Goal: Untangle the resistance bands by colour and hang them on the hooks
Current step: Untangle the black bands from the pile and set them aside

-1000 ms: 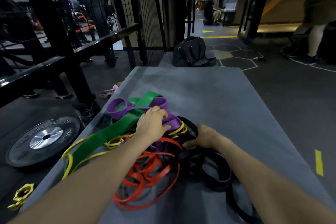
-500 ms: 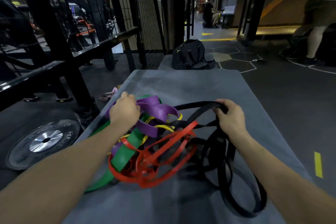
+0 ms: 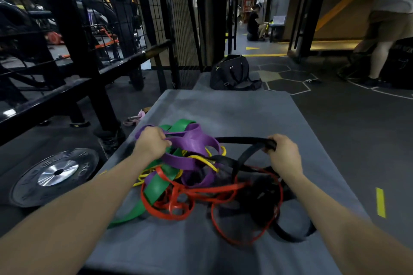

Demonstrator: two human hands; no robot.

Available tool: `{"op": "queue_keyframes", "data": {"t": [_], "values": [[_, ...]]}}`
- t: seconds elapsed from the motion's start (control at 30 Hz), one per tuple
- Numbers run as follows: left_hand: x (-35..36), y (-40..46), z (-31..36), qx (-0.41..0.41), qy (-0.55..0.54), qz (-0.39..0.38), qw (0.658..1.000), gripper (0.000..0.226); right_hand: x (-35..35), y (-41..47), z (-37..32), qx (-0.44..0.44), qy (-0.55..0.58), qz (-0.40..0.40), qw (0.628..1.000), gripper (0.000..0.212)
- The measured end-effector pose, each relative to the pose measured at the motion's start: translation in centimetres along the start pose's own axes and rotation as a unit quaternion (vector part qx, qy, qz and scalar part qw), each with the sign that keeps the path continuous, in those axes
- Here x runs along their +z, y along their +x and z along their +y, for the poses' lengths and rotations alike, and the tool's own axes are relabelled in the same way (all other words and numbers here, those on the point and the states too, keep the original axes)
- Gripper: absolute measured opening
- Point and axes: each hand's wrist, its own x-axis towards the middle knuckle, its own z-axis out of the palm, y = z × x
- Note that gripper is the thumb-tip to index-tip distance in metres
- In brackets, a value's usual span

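Note:
A tangle of resistance bands lies on a grey mat (image 3: 223,105). My left hand (image 3: 152,144) is closed on a wide purple band (image 3: 196,143) at the pile's left. My right hand (image 3: 285,153) grips a black band (image 3: 243,140) and holds it stretched taut to the right, above the mat. Under the purple band run a green band (image 3: 156,185), thin yellow bands (image 3: 201,158) and red bands (image 3: 201,192). More black band loops (image 3: 288,234) lie at the right, crossed by a thin red loop. No hooks are in view.
A black metal rack (image 3: 73,69) stands to the left, with a weight plate (image 3: 55,174) on the floor beside the mat. A black duffel bag (image 3: 232,73) sits past the mat's far edge. A person's legs (image 3: 384,35) stand at the far right.
Both hands lifted and spread apart: the left pulled the purple band leftward, the right drew the black band up and to the right. The pile has loosened and the red bands shifted right.

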Motion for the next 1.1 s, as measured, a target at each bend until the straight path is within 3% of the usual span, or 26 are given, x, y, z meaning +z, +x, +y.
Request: {"op": "queue_keyframes", "data": {"t": [0.1,0.2,0.3,0.4,0.63,0.7,0.83,0.93,1.03,1.1], "values": [[1.5,-1.7,-0.1,0.038,-0.004,-0.023,0.999,0.016,0.5,-0.5,0.2,-0.028,-0.141,-0.077,0.987,0.032],[2.5,-2.3,0.0,0.091,-0.027,-0.019,0.995,0.019,0.6,-1.4,-0.4,-0.084,-0.220,-0.094,0.967,0.049],[2.6,-2.6,-0.1,0.112,-0.036,-0.022,0.993,0.012,1.3,-2.6,-2.2,-0.147,-0.192,-0.122,0.963,0.043],[2.5,-3.7,-1.4,0.113,-0.025,-0.034,0.993,0.011,3.3,-4.3,-3.9,-0.212,-0.143,-0.211,0.943,0.032],[3.4,-8.2,-6.1,0.122,0.036,-0.075,0.989,0.017,9.5,-8.6,-6.6,-0.211,-0.192,-0.358,0.889,0.062],[3.7,-9.5,-7.3,0.159,0.085,-0.092,0.979,0.026,10.2,-9.6,-6.9,-0.204,-0.213,-0.353,0.888,0.061],[4.2,-12.7,-9.7,0.221,0.216,-0.133,0.942,0.070,9.8,-9.9,-6.5,-0.192,-0.210,-0.321,0.903,0.033],[4.3,-12.8,-11.1,0.228,0.163,-0.071,0.957,0.053,8.5,-9.2,-5.6,-0.139,-0.107,-0.273,0.946,0.023],[3.0,-11.7,-11.5,0.131,0.046,0.009,0.990,0.036,6.4,-8.3,-5.0,-0.067,-0.019,-0.166,0.984,0.023],[1.9,-11.0,-12.0,0.054,-0.048,0.070,0.995,0.027,5.3,-7.8,-4.7,-0.028,0.009,-0.097,0.995,0.019]]}}
